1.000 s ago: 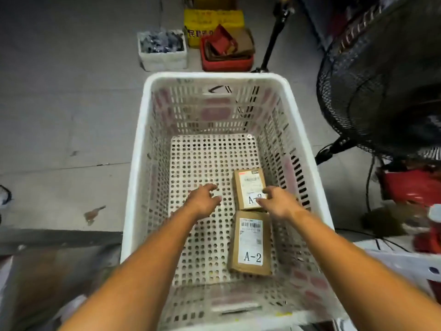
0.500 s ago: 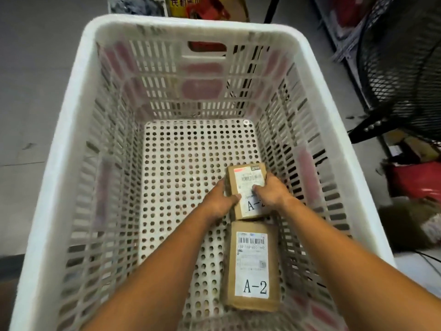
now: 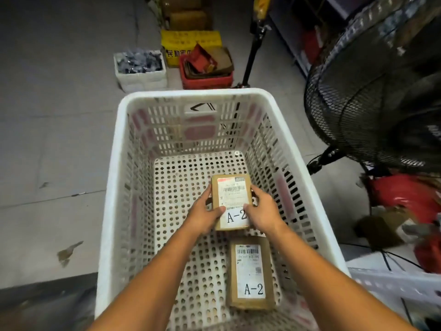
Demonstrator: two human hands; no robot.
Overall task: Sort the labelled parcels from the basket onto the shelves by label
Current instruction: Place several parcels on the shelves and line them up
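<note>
Held parcel (image 3: 232, 201): small brown cardboard box, white label reading A-2, over middle of basket (image 3: 112, 187), apparently lifted clear of perforated floor. Likely light, stiff, flat-sided; smooth card maybe slightly slick, so long side edges look like the best hold. Left hand (image 3: 205, 216) grips left edge, thumb on label's near corner, fingers curled round side. Right hand (image 3: 263, 211) grips right edge, fingers wrapped round side, thumb on label. Second parcel (image 3: 250, 273), also A-2, lies flat on floor, nearer, untouched.

Basket (image 3: 112, 187) walls hem the sides; its top is open.
</note>
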